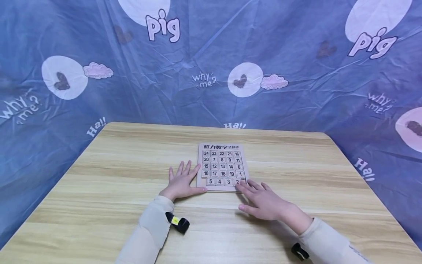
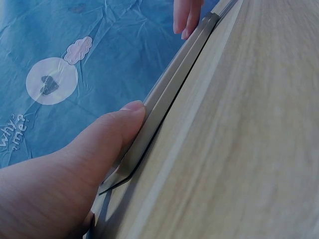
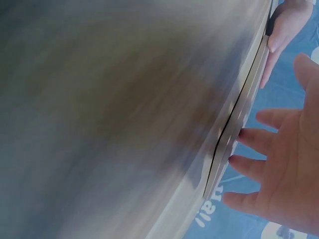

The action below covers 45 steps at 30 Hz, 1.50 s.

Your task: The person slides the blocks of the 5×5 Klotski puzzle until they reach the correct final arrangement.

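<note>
A sliding number puzzle point(image 1: 222, 167) lies flat on the table, with numbered square tiles in a pale frame. Its bottom row reads 5, 4, 3, 2, with a gap at the left end of that row. My left hand point(image 1: 182, 182) is spread at the puzzle's left side, thumb on the lower left corner and index fingertip at the left edge. In the left wrist view the thumb point(image 2: 119, 124) rests against the frame's edge. My right hand point(image 1: 263, 200) reaches over the lower right corner, its fingertips at the 2 tile and the thumb held apart.
The wooden table point(image 1: 132, 154) extends around the puzzle on all sides. Behind it hangs a blue printed cloth point(image 1: 204, 44), which also drapes along both sides. Black straps with small devices sit at both wrists, over pale sleeves point(image 1: 150, 223).
</note>
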Each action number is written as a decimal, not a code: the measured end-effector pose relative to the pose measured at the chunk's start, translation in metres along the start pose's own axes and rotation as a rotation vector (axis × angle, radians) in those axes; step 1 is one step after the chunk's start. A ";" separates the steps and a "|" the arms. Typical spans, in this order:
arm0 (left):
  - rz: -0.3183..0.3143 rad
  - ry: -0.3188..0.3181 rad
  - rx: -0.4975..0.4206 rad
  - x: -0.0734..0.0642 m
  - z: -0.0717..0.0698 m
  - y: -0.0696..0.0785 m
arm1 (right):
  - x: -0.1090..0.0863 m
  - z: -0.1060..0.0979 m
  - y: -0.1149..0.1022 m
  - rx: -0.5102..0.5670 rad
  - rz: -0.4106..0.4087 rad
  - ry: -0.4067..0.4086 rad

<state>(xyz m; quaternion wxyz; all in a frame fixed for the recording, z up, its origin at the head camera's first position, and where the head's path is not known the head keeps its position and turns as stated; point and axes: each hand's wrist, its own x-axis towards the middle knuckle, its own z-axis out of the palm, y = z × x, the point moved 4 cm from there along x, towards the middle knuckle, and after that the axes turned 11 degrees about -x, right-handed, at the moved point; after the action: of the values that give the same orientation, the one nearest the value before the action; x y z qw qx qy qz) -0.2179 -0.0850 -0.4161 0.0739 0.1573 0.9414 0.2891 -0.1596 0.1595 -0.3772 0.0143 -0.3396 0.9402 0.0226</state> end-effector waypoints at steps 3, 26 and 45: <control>0.004 0.001 0.002 0.001 0.000 0.001 | 0.003 0.000 -0.003 -0.014 -0.009 -0.014; 0.000 0.004 0.019 0.001 0.000 0.003 | 0.034 -0.007 0.013 0.005 0.039 -0.009; -0.003 0.009 0.015 -0.001 0.000 0.003 | 0.090 0.006 0.051 0.114 0.274 -0.114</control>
<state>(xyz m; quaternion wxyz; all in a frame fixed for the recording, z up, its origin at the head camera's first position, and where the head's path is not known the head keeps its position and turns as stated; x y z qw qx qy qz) -0.2161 -0.0830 -0.4142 0.0690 0.1554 0.9440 0.2826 -0.2617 0.1419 -0.3857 0.0836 -0.2049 0.9752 -0.0097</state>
